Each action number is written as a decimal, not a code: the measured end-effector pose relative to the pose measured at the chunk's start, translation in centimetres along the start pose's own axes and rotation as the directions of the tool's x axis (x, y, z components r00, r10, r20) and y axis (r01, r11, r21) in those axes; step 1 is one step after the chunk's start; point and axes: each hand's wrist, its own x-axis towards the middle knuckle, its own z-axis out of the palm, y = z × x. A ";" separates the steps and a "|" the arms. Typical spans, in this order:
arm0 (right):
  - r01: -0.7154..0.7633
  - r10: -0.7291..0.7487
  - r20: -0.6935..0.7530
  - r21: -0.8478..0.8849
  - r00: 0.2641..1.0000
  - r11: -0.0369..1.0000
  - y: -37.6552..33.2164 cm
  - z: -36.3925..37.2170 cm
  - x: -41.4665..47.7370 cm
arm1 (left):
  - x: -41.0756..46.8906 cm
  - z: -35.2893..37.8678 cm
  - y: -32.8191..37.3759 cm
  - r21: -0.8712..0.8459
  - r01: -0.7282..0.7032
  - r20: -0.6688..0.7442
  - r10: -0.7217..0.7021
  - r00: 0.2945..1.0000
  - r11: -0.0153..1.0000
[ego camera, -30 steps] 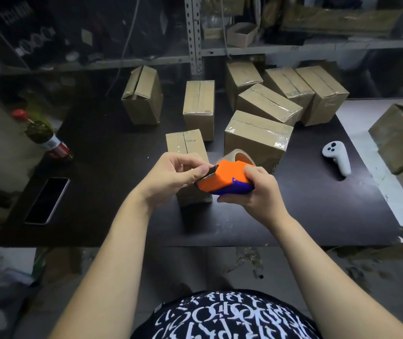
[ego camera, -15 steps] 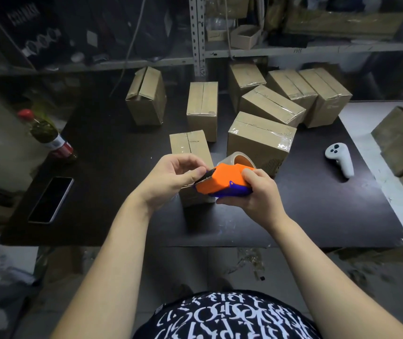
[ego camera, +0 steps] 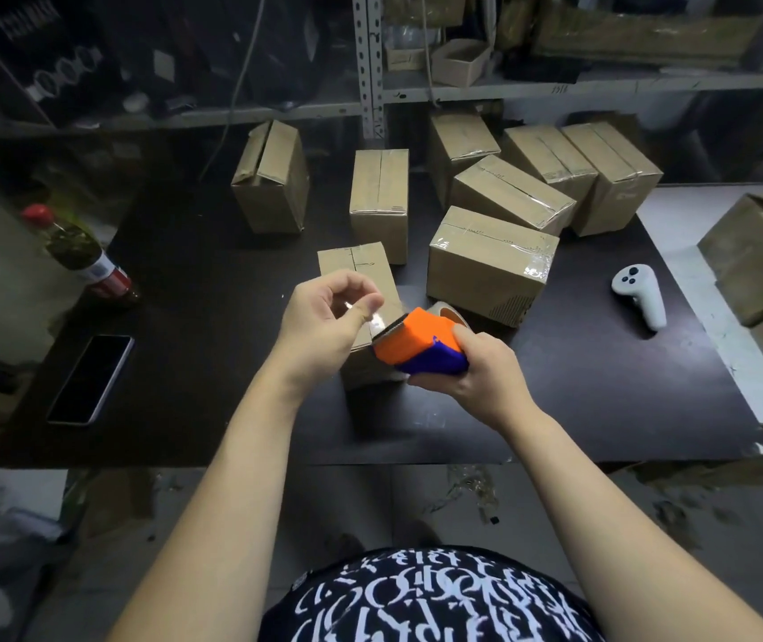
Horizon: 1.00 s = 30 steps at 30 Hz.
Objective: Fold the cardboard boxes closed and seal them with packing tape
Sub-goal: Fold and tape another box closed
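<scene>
Head view: the change is in the left hand point(ego camera: 324, 326). Half a second ago it sat tight against the cutter edge of the orange-and-blue plastic tape dispenser point(ego camera: 421, 345), picking at the tape end. Now it has drawn up and to the left, and a short clear packing tape strip point(ego camera: 376, 322) spans from its thumb to the serrated edge, catching glare. Thumb and forefinger pinch the tape end; the other fingers curl loosely above, holding nothing.

The right hand point(ego camera: 477, 377) has fingers and thumb wrapped round the dispenser body, much as before, held above the near side of the dark tabletop point(ego camera: 213, 271).

Meaning for the task: the tape end is found and freed, so my read is that laying tape comes next. The small brown cardboard box point(ego camera: 354, 266) stands directly behind and under the hands, flaps folded shut; whether its top seam is already taped I cannot tell. Tape is not yet touching it.

Further back, the larger brown cardboard box point(ego camera: 491, 257) shows shiny tape on its edges, so it looks sealed. The far-left brown cardboard box point(ego camera: 273, 178) looks folded, with tape unclear.

Risk, as I judge it: the loose strip could fold onto itself or stick to the fingers.
</scene>
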 end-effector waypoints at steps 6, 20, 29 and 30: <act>-0.121 0.112 0.097 0.087 0.989 0.989 2.9 0.2 -1.5 | 0.2 -0.3 0.9 0.151 -0.096 0.028 0.092 0.995 0.984; -0.095 0.098 0.033 -0.071 0.995 0.993 2.7 0.4 -1.6 | 1.2 -0.3 -0.6 0.152 0.045 0.031 -0.050 0.998 0.987; -0.452 0.477 0.125 -0.186 0.870 0.873 7.0 -0.4 -4.9 | 2.2 -4.1 -1.2 0.100 -0.016 -0.235 0.039 0.971 0.995; -0.473 0.502 0.108 -0.216 0.858 0.854 7.2 -0.5 -5.2 | 2.1 -4.0 -0.8 0.121 -0.038 -0.201 0.062 0.978 0.992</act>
